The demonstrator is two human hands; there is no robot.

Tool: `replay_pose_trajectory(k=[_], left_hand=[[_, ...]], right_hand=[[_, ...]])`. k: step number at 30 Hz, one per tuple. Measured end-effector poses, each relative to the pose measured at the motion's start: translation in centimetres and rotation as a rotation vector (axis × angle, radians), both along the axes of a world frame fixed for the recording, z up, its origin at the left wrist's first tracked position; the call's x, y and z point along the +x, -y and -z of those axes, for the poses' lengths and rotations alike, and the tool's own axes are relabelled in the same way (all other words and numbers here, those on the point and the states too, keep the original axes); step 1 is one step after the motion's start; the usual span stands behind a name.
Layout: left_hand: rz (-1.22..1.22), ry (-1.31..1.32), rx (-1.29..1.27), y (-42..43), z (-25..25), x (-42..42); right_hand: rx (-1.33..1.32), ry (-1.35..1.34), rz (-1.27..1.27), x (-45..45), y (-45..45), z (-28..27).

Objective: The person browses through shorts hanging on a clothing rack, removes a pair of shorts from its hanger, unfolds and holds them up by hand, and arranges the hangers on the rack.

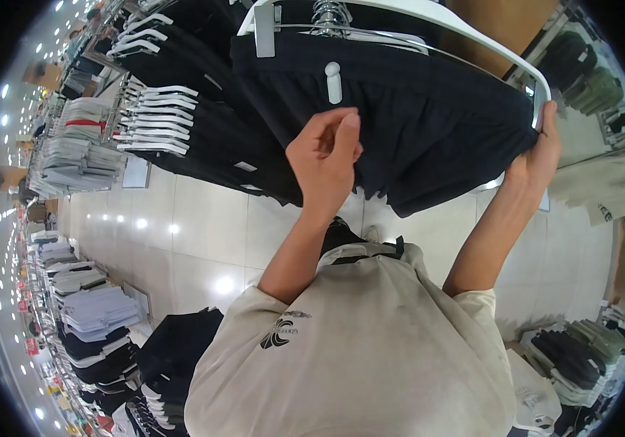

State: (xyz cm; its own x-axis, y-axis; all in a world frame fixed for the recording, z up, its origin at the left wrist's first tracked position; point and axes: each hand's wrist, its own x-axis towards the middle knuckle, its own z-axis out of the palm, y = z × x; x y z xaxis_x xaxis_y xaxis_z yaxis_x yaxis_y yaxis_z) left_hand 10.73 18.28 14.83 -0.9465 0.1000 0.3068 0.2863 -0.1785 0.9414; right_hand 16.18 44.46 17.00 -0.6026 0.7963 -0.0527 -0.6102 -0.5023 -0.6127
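Black shorts (429, 109) with a gathered waistband hang in front of me from a white clip hanger (465, 29). A pale security tag (333, 84) is fixed near the waistband. My left hand (325, 160) is in front of the shorts, just below the tag, its fingers curled in and the thumb against them. Whether anything is inside that hand is hidden. At the far end of the hanger, my right hand (534, 156) grips the side of the shorts by the metal clip, thumb up along the hanger's end.
Several white hangers (155, 120) with dark garments fill the rack at my left. Folded or hung pale shirts (79, 164) stand farther left. More clothes (575, 357) are at the lower right. A tiled floor (203, 233) lies below.
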Motion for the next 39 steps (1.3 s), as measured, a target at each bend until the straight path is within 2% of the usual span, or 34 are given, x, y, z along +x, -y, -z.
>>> replay_pose_trajectory(k=[4, 7, 10, 25, 31, 34, 39], left_hand=[[0.042, 0.150, 0.021, -0.7, -1.0, -0.6], [0.112, 0.356, 0.167, -0.9, -1.4, -1.2], [0.231, 0.476, 0.496, -1.3, -1.2, -1.8], [0.237, 0.475, 0.598, 0.0, 0.1, -1.3], [0.002, 0.388, 0.717, 1.2, 1.3, -1.0], [-0.058, 0.110, 0.569, 1.5, 1.5, -0.4], [-0.163, -0.108, -0.066, -0.3, 0.2, 2.1]], right_hand=[[-0.001, 0.008, 0.000, -0.2, 0.5, -0.2], [-0.005, 0.000, -0.022, 0.0, 0.8, -0.2], [0.002, 0.004, -0.020, -0.1, 0.9, -0.1], [-0.001, 0.005, -0.008, -0.2, 1.4, 0.0], [-0.035, -0.011, 0.002, -0.3, 2.0, 0.1], [-0.050, -0.040, -0.002, -0.3, 2.3, 0.0], [-0.059, -0.053, -0.023, -0.4, 3.0, -0.1]])
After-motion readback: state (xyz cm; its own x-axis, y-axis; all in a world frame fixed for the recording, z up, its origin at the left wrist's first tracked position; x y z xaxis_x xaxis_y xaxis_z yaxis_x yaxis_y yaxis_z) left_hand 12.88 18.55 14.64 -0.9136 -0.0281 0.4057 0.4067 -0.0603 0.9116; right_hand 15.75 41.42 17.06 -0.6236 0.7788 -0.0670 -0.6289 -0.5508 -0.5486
